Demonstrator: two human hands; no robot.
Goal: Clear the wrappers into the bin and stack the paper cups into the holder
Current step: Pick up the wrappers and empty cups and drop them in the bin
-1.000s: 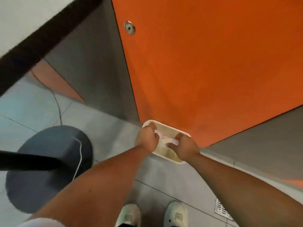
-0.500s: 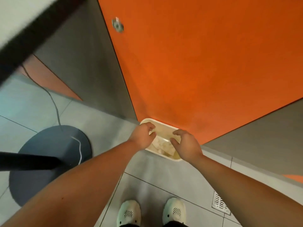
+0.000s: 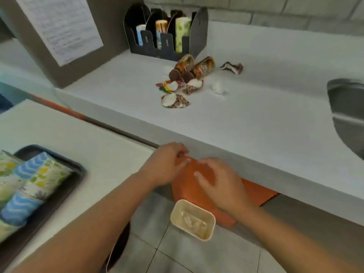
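Two bare hands hover below the edge of a white counter (image 3: pixel 256 119), above a cream bin (image 3: pixel 192 222) on the tiled floor.

The left hand (image 3: pixel 165 166) and right hand (image 3: pixel 218 182) are loosely curled and close together, holding nothing visible. On the counter, two brown paper cups (image 3: pixel 192 67) lie on their sides amid crumpled wrappers (image 3: pixel 175 93), in front of a black holder (image 3: pixel 167 32) containing stacked cups. A dark tray (image 3: pixel 65 186) with patterned packets sits at left.
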